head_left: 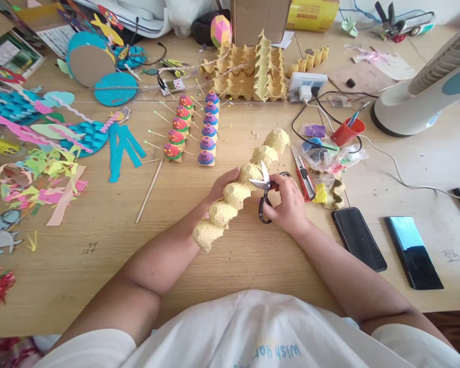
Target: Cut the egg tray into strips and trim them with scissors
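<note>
My left hand (223,185) is closed round a strip of yellow egg carton cups (235,195), held at a slant above the table with its bumps facing up. In my right hand (289,204) is a pair of black-handled scissors (266,191). Their blades are parted and lie against the right side of a middle cup. Part of my left hand is hidden behind the strip. Beyond the strip stand two painted egg carton caterpillars, one red and green (180,125), the other blue and purple (210,128), both with pins stuck in them.
Uncut egg carton (233,84) lies at the back. A box cutter (305,179), a red cup (348,132) and two phones (358,237) are on the right, below a white fan (417,87). Paper scraps (42,179) cover the left. A thin stick (149,191) lies near my left arm.
</note>
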Available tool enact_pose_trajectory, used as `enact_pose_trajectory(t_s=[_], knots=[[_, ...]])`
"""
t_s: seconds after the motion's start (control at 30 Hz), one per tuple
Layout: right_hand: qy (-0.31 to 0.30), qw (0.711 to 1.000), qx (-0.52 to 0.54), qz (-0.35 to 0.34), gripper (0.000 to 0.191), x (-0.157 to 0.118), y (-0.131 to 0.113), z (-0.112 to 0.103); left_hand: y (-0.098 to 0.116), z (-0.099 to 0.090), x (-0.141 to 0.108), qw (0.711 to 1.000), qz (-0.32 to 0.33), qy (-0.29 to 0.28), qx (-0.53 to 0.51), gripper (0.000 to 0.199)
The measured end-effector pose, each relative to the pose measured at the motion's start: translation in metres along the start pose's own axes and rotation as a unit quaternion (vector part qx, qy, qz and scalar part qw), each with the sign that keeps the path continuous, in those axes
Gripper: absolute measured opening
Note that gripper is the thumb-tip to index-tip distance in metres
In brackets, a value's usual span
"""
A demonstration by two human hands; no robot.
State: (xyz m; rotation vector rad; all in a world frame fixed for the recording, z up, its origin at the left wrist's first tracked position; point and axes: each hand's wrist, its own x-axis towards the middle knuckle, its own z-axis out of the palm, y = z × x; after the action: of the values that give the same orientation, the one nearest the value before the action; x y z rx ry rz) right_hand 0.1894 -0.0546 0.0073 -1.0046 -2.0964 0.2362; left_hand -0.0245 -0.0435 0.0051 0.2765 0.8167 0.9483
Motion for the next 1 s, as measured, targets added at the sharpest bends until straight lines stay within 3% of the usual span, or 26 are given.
enact_pose_trajectory(t_s=[0.37, 0.7, 1.0], knots=[[0.010, 1.000, -0.020, -0.021, 0.036, 0.002, 0.002, -0.001, -0.003, 0.005, 0.004, 0.996, -0.004, -0.044, -0.073, 0.019], [-0.001, 1.000, -0.019, -0.013, 0.029, 0.002, 0.010, 0.000, 0.004, 0.019, 0.001, 0.989, -0.021, 0.005, -0.147, 0.014], [-0.021, 0.999, -0.032, -0.003, 0.024, 0.002, 0.015, -0.002, 0.004, 0.024, 0.000, 0.984, -0.017, 0.003, -0.175, 0.014]])
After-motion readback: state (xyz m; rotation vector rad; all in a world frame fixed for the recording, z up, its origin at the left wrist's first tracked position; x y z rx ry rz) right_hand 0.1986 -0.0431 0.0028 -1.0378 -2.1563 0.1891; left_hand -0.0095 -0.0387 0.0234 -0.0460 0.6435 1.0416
